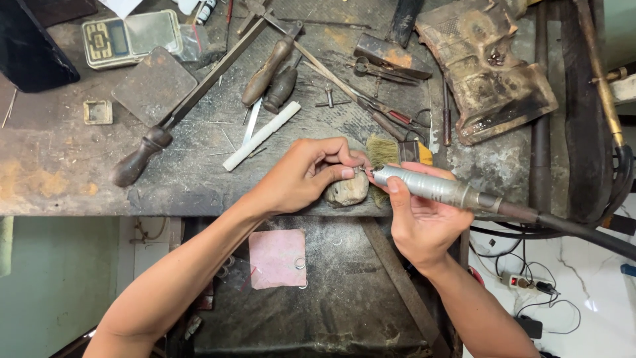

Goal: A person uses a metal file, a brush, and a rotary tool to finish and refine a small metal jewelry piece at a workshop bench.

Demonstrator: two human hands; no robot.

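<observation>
Hands (371, 189) work beneath grey scale (130, 37) and pink square pad (277, 258).

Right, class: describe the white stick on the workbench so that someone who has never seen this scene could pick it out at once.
Start at the worn, dusty workbench and find the left hand near its front edge. Just up and left of that hand lies the white stick, a slim straight bar set on a slant. It is the only clean white thing among dark wooden-handled tools and rusty metal.
</observation>
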